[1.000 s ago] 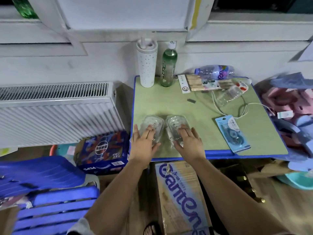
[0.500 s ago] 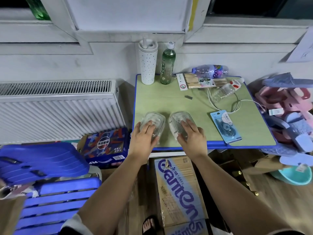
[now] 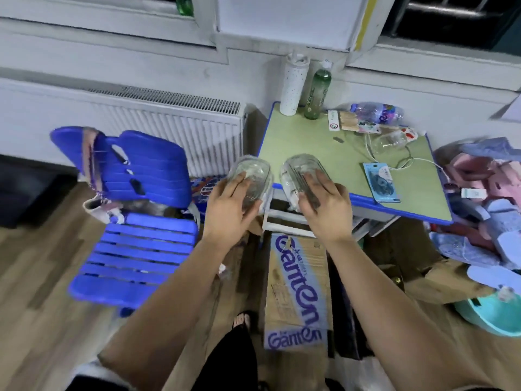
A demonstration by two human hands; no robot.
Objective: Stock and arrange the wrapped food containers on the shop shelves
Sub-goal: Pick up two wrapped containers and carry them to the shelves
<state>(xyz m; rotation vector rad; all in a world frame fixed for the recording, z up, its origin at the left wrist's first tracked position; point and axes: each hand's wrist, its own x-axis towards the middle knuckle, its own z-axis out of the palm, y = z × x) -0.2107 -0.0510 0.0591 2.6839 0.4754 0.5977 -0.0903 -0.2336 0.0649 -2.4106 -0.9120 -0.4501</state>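
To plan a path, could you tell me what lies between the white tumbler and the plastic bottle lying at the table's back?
Head view: a green bottle beside the white tumbler, then a flat tan pack by the lying bottle.

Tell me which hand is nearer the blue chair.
Left. The left hand, holding the left container, is just right of the chair; the right hand, holding the right container, is farther right, over the table edge.

cardboard box: "Ganten", twice, 6 o'clock
blue carton: Pepsi logo, 9 o'clock
white card: red prohibition sign, 1 o'clock
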